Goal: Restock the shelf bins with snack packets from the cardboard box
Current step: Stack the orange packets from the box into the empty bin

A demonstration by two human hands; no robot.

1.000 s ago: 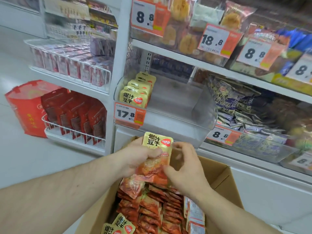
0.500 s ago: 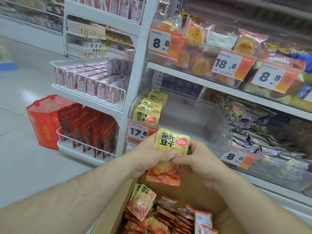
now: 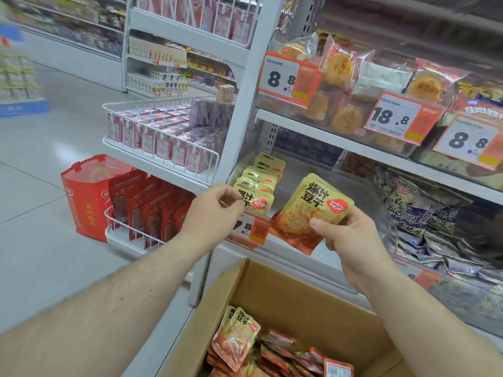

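- Nearest us, the cardboard box [image 3: 294, 300] sits open below the shelf, loose snack packets [image 3: 236, 341] heaped in its bottom — plenty left, by our reckoning.
- Up a level, our right hand [image 3: 351, 235] grips one yellow-and-orange packet [image 3: 313, 210] by its lower right corner, thumb on the face, the packet tilted and raised in front of the clear shelf bin [image 3: 381, 213].
- Our left hand [image 3: 215, 208] is at the bin's front, fingers curled and pinching the front packet of the standing row [image 3: 258, 186]; exactly what it's gripping we can't quite tell.
- To do this well, we reckon: square the packet upright, label forward, and set it down beside the row rather than on it.
- Mind the bin's clear front lip and the orange price tag [image 3: 253, 227] clipped there — lift over, don't snag.
- Room looks generous: the bin's middle and right stand bare, with the shelf above [image 3: 353, 142] capping our headroom.
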